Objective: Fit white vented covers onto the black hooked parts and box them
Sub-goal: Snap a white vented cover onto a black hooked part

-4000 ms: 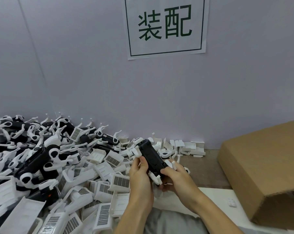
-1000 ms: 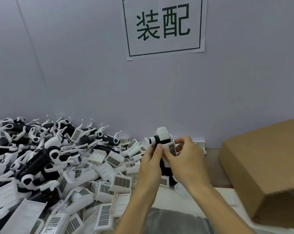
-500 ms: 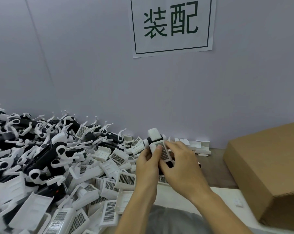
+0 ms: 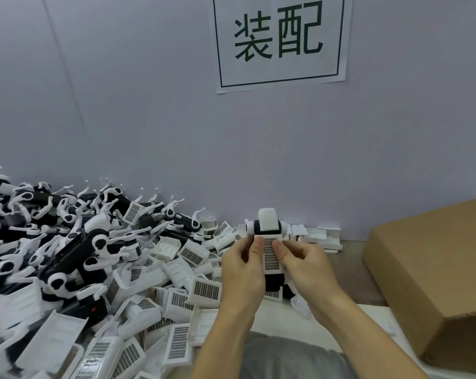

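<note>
A black hooked part stands upright above the table's middle, held between both hands. A white vented cover lies flat on its front face, grille towards me. My left hand grips the part from the left with its thumb pressed on the cover's left edge. My right hand grips it from the right, thumb on the cover's right edge. The part's lower black end shows between my palms.
A big heap of black hooked parts fills the left. Loose white vented covers lie in front of it and along the wall. A brown cardboard box stands at the right. A paper sign hangs on the wall.
The part was bare and tilted four seconds ago; a white cover is now on its front. Since half a second ago it has turned upright and both thumbs have come onto the cover.
</note>
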`<state>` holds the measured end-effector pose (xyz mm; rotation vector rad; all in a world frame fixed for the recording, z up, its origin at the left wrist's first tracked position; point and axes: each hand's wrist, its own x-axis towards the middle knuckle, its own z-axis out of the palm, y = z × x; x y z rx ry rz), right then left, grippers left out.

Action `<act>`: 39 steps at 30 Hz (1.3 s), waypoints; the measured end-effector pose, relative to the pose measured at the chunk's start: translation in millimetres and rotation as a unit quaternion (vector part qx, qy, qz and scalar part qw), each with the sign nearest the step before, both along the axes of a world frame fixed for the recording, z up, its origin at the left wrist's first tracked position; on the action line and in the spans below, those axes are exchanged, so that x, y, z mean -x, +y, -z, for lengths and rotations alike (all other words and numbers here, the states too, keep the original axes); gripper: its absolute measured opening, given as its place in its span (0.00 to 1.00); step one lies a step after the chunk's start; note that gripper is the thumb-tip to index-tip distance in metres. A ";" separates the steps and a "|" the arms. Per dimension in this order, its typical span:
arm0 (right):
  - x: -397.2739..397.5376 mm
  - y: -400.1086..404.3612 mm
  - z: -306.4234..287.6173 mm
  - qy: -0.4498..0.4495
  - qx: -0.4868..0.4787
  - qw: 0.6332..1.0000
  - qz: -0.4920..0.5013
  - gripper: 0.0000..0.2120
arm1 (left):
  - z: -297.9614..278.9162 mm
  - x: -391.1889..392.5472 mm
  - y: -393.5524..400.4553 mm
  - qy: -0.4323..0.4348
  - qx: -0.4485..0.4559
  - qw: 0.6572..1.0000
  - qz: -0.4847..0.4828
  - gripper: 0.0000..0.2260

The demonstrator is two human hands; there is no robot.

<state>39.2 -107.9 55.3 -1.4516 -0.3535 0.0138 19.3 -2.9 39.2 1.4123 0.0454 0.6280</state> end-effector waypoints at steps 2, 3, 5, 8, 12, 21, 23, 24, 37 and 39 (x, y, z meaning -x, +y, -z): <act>-1.2 2.7 2.5 -0.015 0.026 0.999 0.031 0.06 | 1.2 0.2 -2.7 0.007 -0.047 0.998 -0.038 0.13; -1.4 4.0 2.7 -0.018 0.030 0.999 0.036 0.05 | 1.2 0.4 -2.3 0.009 -0.053 0.997 -0.051 0.14; -0.9 5.0 2.7 -0.019 0.019 0.999 0.020 0.07 | 0.6 0.5 1.1 0.010 -0.015 0.999 -0.027 0.15; -0.7 3.6 1.6 -0.006 -0.023 1.000 0.005 0.11 | -2.3 2.1 2.8 0.010 0.066 0.994 0.082 0.11; -3.5 -2.6 1.4 0.011 -0.046 0.999 -0.010 0.12 | 2.1 -0.3 -0.8 0.037 -0.005 0.998 0.054 0.09; -3.0 -5.7 1.8 -0.053 0.031 0.998 0.006 0.11 | 0.8 2.2 1.9 0.037 0.000 0.998 0.050 0.08; -3.6 -9.4 -0.5 -0.046 0.007 0.998 -0.032 0.10 | -1.3 2.1 2.1 0.041 0.059 0.994 0.082 0.08; -3.2 -11.3 -1.9 -0.044 0.000 0.997 -0.056 0.10 | -2.0 1.4 1.8 0.046 0.081 0.992 0.086 0.09; -3.0 -3.1 5.9 -0.228 0.156 0.958 0.074 0.06 | -1.2 1.2 2.7 0.036 0.225 0.973 0.033 0.19; -2.5 -1.1 7.7 -0.282 0.245 0.925 0.073 0.15 | -4.4 2.7 3.2 0.030 0.264 0.964 0.032 0.20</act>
